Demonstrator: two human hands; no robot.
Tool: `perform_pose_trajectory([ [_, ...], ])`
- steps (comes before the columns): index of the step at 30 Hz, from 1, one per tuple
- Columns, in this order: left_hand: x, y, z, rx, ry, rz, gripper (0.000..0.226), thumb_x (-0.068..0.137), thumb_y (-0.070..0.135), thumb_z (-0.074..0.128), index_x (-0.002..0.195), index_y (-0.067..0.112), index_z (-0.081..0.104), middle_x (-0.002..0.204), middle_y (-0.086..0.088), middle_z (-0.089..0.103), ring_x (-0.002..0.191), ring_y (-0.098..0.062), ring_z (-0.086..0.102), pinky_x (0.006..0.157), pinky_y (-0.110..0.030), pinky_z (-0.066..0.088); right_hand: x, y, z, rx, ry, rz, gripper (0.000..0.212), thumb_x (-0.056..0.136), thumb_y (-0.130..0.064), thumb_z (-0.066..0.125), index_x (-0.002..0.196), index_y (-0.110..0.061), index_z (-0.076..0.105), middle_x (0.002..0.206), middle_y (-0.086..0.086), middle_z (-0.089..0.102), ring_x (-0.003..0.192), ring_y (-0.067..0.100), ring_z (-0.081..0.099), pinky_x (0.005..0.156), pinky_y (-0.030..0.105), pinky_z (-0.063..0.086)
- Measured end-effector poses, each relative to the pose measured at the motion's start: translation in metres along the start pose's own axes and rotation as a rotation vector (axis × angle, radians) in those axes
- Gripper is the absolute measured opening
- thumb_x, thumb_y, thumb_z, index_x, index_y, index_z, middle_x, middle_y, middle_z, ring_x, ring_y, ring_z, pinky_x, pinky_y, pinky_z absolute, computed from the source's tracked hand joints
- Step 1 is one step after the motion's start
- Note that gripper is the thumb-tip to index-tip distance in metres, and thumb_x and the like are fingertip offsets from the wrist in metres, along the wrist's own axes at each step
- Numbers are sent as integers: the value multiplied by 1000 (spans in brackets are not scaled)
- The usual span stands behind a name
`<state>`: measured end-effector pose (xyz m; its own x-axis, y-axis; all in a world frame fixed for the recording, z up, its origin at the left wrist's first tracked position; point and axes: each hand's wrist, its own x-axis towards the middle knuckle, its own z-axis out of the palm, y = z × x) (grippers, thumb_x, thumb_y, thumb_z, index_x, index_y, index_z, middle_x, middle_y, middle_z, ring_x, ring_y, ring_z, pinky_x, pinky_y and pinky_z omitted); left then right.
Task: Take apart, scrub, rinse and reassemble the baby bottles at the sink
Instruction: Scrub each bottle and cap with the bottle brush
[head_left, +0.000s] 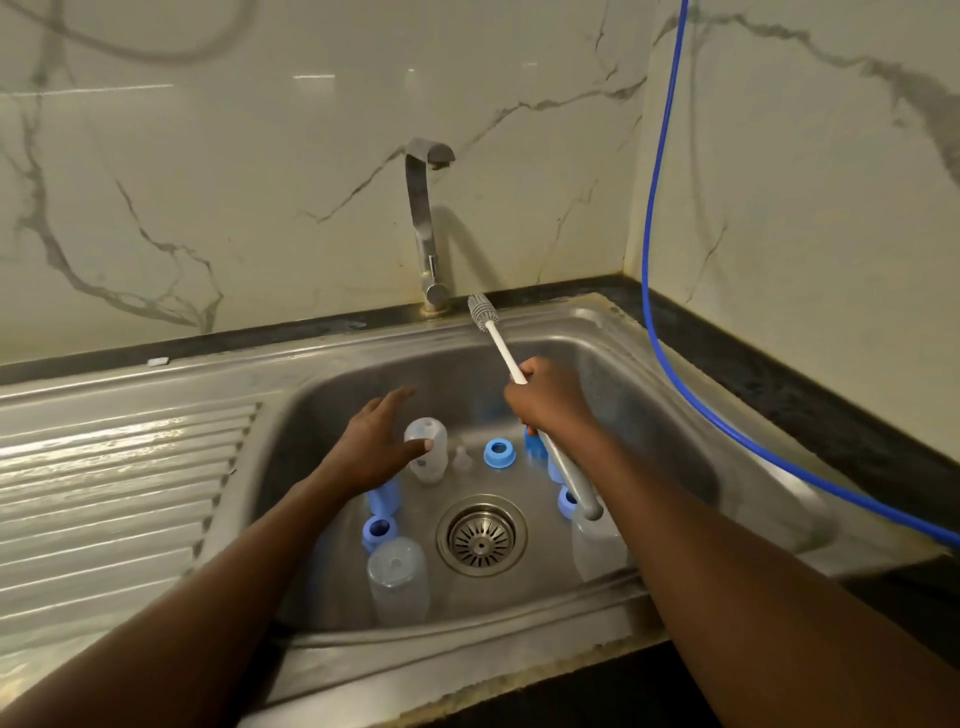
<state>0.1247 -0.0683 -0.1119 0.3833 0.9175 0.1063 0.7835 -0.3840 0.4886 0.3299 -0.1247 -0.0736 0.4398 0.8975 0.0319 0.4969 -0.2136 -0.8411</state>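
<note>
Two hands over sink (332, 395). Left hand (374, 447) fingers apart, by small bottle (430, 441) lying in sink. Right hand (545, 397) fingers clamped on brush (501, 349). Best: grip bottle middle firmly, push brush straight in.

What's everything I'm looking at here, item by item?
Sink: one, steel, centre.
Drainboard: one, steel, left of the sink.
Tap: one, steel, behind the sink.
Drain: one, steel, sink floor.
Bottles: three, clear, in the sink.
Rings: at least three, blue, among the bottles.
Hose: one, blue, along the right wall.
Brush: one, white handle, grey bristles, in the right hand.
Left hand: open, over a bottle.
Right hand: gripping the brush.
</note>
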Motion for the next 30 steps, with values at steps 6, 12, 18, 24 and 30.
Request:
perform_pose_trajectory([
  [6,9,-4,3,127,-73,-9,80,87,32,72,154,28,27,153,-11,35,139,-29,37,112,-41,34,1,0,8,83,73,-119,36,90,-14,53,126,-17,55,101,3,60,87,22,60,70,30,48],
  [12,36,0,13,246,-141,-13,75,89,33,70,152,33,30,151,-8,35,138,-28,37,110,-40,35,6,3,12,157,66,-213,41,100,-28,47,140,-34,46,113,1,64,85,13,54,57,15,37],
  [18,52,-4,31,257,-201,-24,75,87,31,71,151,32,32,153,-8,34,141,-29,32,112,-42,34,8,4,16,127,26,-294,41,99,-26,50,140,-30,48,117,0,63,93,15,60,65,18,41],
  [24,48,1,18,194,-29,12,60,83,29,75,137,27,49,142,-7,45,134,-27,39,107,-40,36,8,5,16,57,46,-287,19,94,-31,59,109,-27,49,91,-9,55,68,1,52,51,13,33],
  [30,19,2,-50,-553,332,-57,34,95,14,57,124,30,65,119,-11,56,91,-24,63,65,-44,62,5,-5,3,-42,39,-392,14,92,-36,61,88,-25,53,67,-10,53,61,7,52,55,22,38],
])
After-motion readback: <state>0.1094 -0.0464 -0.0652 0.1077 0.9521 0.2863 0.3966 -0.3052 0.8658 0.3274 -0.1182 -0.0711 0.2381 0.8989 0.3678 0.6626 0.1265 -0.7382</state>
